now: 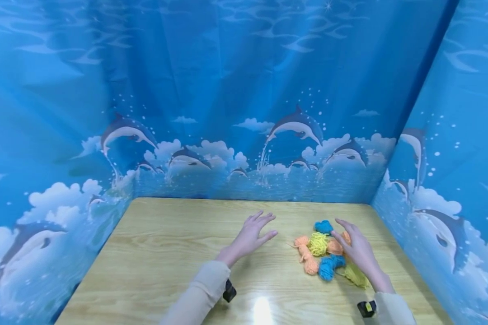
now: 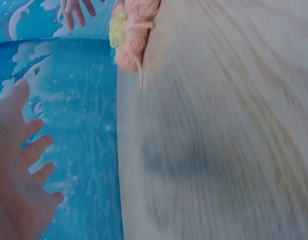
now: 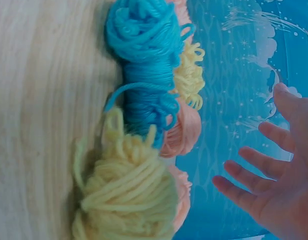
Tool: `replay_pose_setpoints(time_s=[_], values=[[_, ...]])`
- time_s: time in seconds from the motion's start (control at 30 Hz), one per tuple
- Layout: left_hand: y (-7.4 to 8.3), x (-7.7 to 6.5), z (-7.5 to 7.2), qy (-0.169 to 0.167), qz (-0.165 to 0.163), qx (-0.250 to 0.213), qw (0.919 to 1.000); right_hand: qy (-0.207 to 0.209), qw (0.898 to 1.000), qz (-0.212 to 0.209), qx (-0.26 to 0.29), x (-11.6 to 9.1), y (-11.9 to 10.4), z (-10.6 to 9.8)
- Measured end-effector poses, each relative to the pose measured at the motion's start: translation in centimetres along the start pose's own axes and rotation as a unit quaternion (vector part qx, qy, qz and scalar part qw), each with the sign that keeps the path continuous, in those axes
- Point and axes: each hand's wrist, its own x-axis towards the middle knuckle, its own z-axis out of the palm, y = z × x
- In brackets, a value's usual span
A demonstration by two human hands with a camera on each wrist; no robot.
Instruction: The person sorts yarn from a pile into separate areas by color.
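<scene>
Several small yarn skeins lie bunched on the right half of the table. A peach skein is at the bunch's left, beside a yellow skein. A blue skein lies at the front and another blue skein at the back. Nearest the right wrist is a yellow-green skein, large in the right wrist view. My right hand hovers over the bunch's right side, fingers spread, holding nothing. Left of the bunch, my left hand is raised above the table with extended fingers, also holding nothing.
The wooden table has light grain and a bright reflection near its front. Blue curtains printed with dolphins and clouds enclose the back and both sides. A small black device sits at the left wrist, another black device at the right.
</scene>
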Motion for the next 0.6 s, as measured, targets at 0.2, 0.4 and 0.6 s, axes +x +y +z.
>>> replay_pose_setpoints(time_s=[0.2,0.4,0.6], values=[[1.1,0.9,1.7,-0.031,0.008,-0.022,0.9992,-0.005,1.0,-0.002,-0.003,-0.4,0.6,0.4],[2.1,1.8,3.0,-0.061,0.02,-0.05,0.9966,-0.021,1.0,0.009,-0.005,-0.8,1.1,0.8],[2.7,2.8,4.7,-0.082,0.05,-0.076,0.9925,-0.024,1.0,0.013,0.005,-1.0,1.4,1.1]])
